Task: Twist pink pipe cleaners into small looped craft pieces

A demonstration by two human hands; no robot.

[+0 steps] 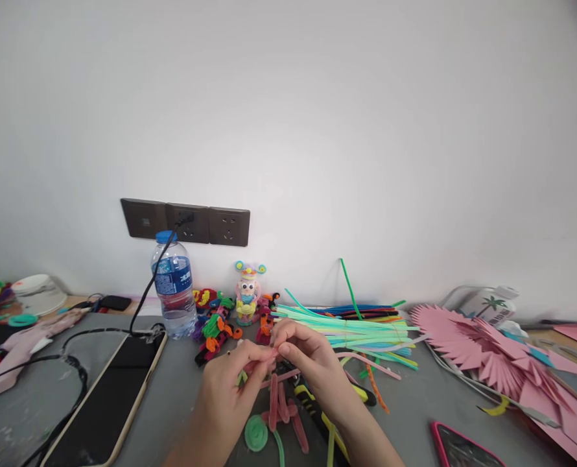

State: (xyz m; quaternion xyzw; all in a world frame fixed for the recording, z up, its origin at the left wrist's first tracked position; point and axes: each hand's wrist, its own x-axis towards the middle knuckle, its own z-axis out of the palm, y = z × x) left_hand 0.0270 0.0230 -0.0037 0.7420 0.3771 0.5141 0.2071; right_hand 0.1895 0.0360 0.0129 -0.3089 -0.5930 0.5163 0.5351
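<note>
My left hand [235, 379] and my right hand [312, 363] meet above the middle of the table. Thumb and forefinger of each are pinched together on a small piece of pink pipe cleaner [271, 363], mostly covered by the fingers. Below them lie folded pink pipe-cleaner pieces [282, 405] and a flat green pipe-cleaner coil [255, 433] with a loose tail. Under my right wrist, partly hidden, is a black-and-yellow handled tool [310, 405]. Behind the hands a bundle of pale green and other coloured pipe cleaners [341, 327] lies by the wall.
Left stand a water bottle [174, 292] and a phone [111, 395] with a black cable. A finished pipe-cleaner figure [246, 295] and colourful small pieces [215, 327] sit behind. On the right are pink folded paper [493, 357], a white cord and a pink-cased phone [463, 447].
</note>
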